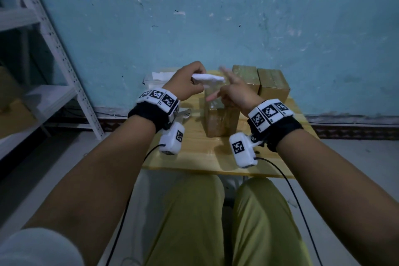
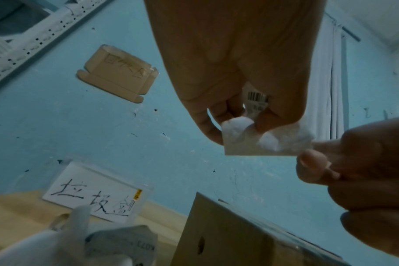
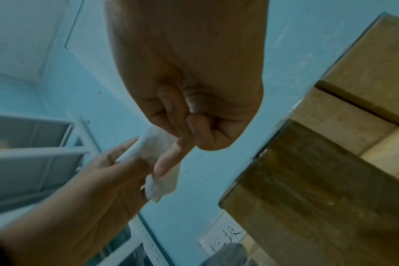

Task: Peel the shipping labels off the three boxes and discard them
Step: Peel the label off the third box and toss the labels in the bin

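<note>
My left hand (image 1: 186,84) pinches a white peeled shipping label (image 1: 208,77) in the air above the near cardboard box (image 1: 222,119). In the left wrist view the label (image 2: 262,144) is crumpled between thumb and fingers, with a barcode showing. My right hand (image 1: 234,90) is beside it, blurred, with index finger and thumb spread and the last fingers curled. One straight finger (image 3: 169,158) touches the label's right end (image 3: 153,149). Two more boxes (image 1: 246,77) (image 1: 273,84) stand behind, against the wall.
A clear bin (image 1: 154,77) with a handwritten white sign (image 2: 96,194) stands at the table's back left. A crumpled label (image 2: 121,243) lies on the wooden table (image 1: 194,157) near my left wrist. White metal shelving (image 1: 64,60) stands to the left.
</note>
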